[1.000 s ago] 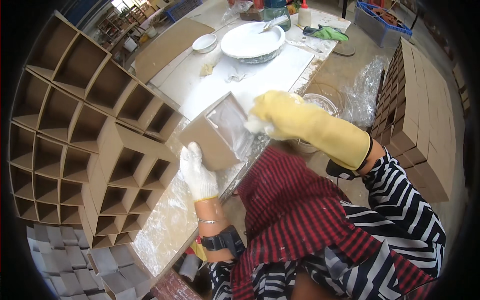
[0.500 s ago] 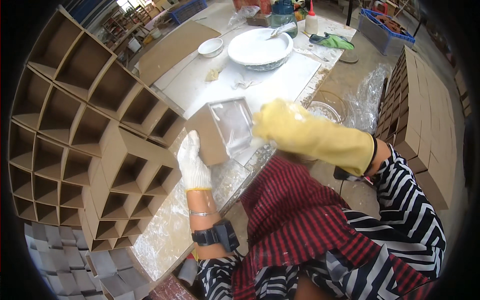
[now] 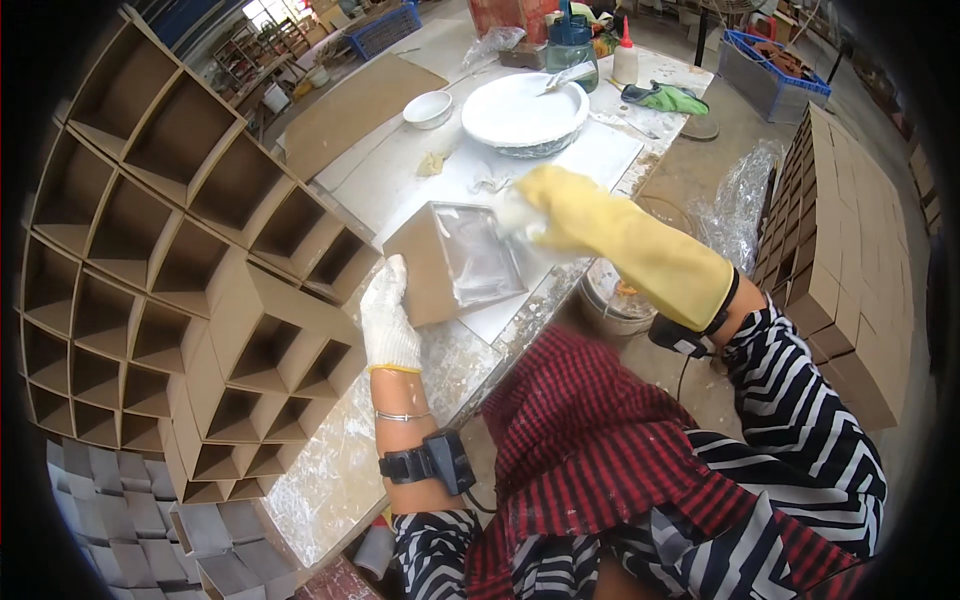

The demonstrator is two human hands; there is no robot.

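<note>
My left hand (image 3: pixel 391 315), in a white knit glove, grips a brown box (image 3: pixel 425 275) by its near left side. The box is tilted on the table, and its right-hand face (image 3: pixel 482 256) is smeared with white paste. My right hand (image 3: pixel 562 208), in a long yellow rubber glove, is closed round a soft white wad (image 3: pixel 518 216), blurred by motion, at the upper right edge of that face. Behind the box stands a wide bowl of white paste (image 3: pixel 525 108) with a brush (image 3: pixel 567 78) lying across its rim.
Brown open boxes (image 3: pixel 265 340) are stacked at the left, with white-coated boxes (image 3: pixel 130 520) below. A small white bowl (image 3: pixel 428 110), a glue bottle (image 3: pixel 625 60) and a green glove (image 3: pixel 665 97) lie on the table (image 3: pixel 340 465). A bucket (image 3: pixel 612 300) and more boxes (image 3: pixel 850 230) stand right.
My right hand has moved up and slightly left along the box's pasted face, showing the white wad more fully. The box has turned slightly in my left hand.
</note>
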